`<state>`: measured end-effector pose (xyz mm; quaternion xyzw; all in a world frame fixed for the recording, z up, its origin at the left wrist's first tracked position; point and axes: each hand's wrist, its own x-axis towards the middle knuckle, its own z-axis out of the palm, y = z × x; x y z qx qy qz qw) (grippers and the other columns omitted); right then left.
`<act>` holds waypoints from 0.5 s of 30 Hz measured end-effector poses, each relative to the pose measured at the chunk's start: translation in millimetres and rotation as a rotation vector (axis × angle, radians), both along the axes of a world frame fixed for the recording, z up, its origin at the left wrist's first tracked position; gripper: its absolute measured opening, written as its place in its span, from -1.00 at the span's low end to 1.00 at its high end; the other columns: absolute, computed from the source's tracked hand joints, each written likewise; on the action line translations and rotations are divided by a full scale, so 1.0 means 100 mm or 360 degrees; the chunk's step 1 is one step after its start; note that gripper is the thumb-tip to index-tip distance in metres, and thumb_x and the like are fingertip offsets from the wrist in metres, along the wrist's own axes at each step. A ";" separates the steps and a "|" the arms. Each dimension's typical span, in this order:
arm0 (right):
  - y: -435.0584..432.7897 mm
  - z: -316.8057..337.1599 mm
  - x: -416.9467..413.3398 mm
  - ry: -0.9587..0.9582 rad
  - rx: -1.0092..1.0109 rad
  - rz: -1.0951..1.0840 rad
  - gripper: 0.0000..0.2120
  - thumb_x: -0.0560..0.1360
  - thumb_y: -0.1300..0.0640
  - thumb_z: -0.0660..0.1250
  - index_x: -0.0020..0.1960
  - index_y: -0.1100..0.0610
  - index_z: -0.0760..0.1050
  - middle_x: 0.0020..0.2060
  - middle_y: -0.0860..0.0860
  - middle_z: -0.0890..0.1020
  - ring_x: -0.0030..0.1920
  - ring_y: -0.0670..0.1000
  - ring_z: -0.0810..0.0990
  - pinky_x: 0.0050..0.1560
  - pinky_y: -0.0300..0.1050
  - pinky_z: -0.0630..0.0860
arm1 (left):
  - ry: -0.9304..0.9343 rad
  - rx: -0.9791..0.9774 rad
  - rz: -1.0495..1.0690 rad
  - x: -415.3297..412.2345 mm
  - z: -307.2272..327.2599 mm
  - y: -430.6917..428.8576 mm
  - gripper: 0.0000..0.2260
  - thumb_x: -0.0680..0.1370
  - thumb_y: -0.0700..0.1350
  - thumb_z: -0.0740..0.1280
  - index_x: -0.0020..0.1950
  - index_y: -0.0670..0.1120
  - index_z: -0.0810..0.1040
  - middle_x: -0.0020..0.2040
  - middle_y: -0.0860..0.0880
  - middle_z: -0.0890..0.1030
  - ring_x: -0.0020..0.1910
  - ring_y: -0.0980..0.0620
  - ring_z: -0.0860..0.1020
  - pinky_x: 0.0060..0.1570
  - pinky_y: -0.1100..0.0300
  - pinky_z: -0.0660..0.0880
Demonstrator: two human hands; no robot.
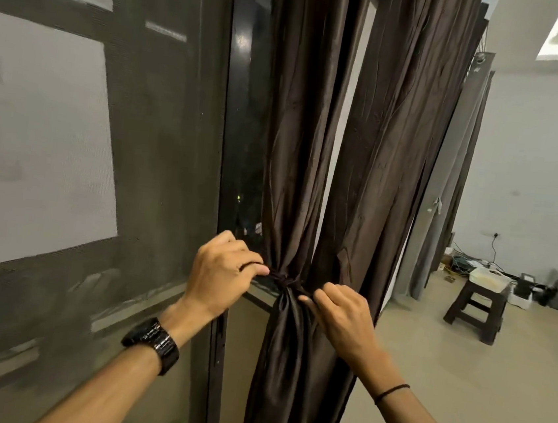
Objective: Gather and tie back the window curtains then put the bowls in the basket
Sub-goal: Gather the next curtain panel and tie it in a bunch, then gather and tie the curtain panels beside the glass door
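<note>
Past the watch (152, 342) on our wrist, our left hand (226, 271) curls and pinches one end of the dark tie (284, 281) while our right hand (338, 317) pinches the other, pulling outward, we judge, to cinch the gathered brown curtain (298, 144) beside the window frame (232, 137).
</note>
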<state>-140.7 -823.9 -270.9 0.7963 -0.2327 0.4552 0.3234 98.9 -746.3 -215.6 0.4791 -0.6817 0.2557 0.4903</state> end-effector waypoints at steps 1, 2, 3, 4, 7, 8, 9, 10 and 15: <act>0.00 0.01 0.04 0.0017 0.0045 -0.0019 -0.64 0.66 -0.01 0.29 -0.26 0.11 0.41 -0.36 0.02 0.41 -0.39 0.05 0.37 -0.40 -0.02 0.37 | 0.0004 0.0046 0.0024 -0.02 0.01 0.01 -0.90 0.44 -0.06 0.58 -0.21 -0.07 0.76 -0.30 0.06 0.67 -0.25 0.01 0.49 -0.31 0.00 0.53; -0.02 0.04 0.06 0.0036 0.0089 -0.0035 -0.64 0.67 -0.03 0.27 -0.25 0.10 0.41 -0.34 0.01 0.42 -0.36 0.05 0.38 -0.35 -0.01 0.39 | -0.0029 0.0053 0.0054 -0.05 0.04 0.03 -0.89 0.43 -0.09 0.61 -0.19 -0.08 0.74 -0.27 0.06 0.66 -0.22 0.00 0.49 -0.29 0.01 0.54; -0.03 0.09 0.06 0.0052 0.0133 -0.0046 -0.64 0.68 -0.05 0.26 -0.24 0.10 0.42 -0.32 0.01 0.43 -0.33 0.05 0.39 -0.31 -0.01 0.40 | -0.0112 0.0027 0.0077 -0.08 0.07 0.06 -0.89 0.43 -0.12 0.61 -0.16 -0.10 0.72 -0.23 0.03 0.64 -0.18 -0.01 0.49 -0.28 0.02 0.55; -0.04 0.15 0.05 0.0059 0.0187 -0.0043 -0.65 0.67 -0.07 0.25 -0.21 0.10 0.44 -0.29 0.01 0.46 -0.28 0.06 0.40 -0.26 -0.01 0.41 | -0.0232 -0.0031 0.0075 -0.13 0.11 0.09 -0.89 0.44 -0.17 0.60 -0.12 -0.12 0.71 -0.19 0.00 0.61 -0.15 -0.04 0.49 -0.26 0.04 0.55; -0.04 0.34 0.03 0.0060 0.0365 0.0003 -0.64 0.68 -0.13 0.17 0.00 0.13 0.54 -0.02 0.04 0.59 -0.06 0.09 0.52 -0.07 0.00 0.46 | -0.0567 -0.0117 -0.0124 -0.37 0.19 0.17 -0.86 0.46 -0.29 0.46 0.01 -0.19 0.68 -0.12 -0.10 0.58 -0.12 -0.09 0.51 -0.20 0.07 0.53; -0.04 0.39 0.04 0.0043 0.0393 0.0024 -0.60 0.68 -0.14 0.11 0.08 0.15 0.56 0.09 0.06 0.60 0.02 0.10 0.55 -0.01 0.00 0.48 | -0.0647 -0.0072 -0.0239 -0.48 0.20 0.17 -0.83 0.46 -0.31 0.43 0.03 -0.20 0.68 -0.10 -0.12 0.61 -0.11 -0.10 0.54 -0.15 0.06 0.54; -0.05 0.45 0.03 0.0010 0.0403 0.0051 -0.55 0.69 -0.13 0.05 0.15 0.16 0.57 0.17 0.07 0.59 0.10 0.11 0.56 0.04 0.00 0.48 | -0.0681 -0.0015 -0.0351 -0.60 0.22 0.16 -0.80 0.46 -0.33 0.40 0.06 -0.21 0.66 -0.07 -0.13 0.64 -0.09 -0.10 0.57 -0.07 0.05 0.57; -0.07 0.51 0.01 -0.0040 0.0407 0.0077 -0.53 0.68 -0.12 0.03 0.20 0.17 0.57 0.24 0.08 0.58 0.17 0.11 0.56 0.08 0.00 0.49 | -0.0653 0.0028 -0.0449 -0.71 0.26 0.12 -0.78 0.47 -0.36 0.38 0.09 -0.23 0.65 -0.03 -0.15 0.66 -0.06 -0.11 0.60 0.02 0.05 0.59; -0.32 0.92 -0.24 -0.0241 0.0385 0.0049 -0.58 0.65 0.04 0.16 0.46 0.17 0.43 0.45 0.06 0.46 0.42 0.06 0.44 0.27 0.01 0.45 | -0.0282 0.0060 -0.0454 -1.15 0.76 -0.21 -0.60 0.58 -0.29 0.35 0.43 -0.23 0.53 0.39 -0.17 0.59 0.39 -0.06 0.53 0.49 0.17 0.37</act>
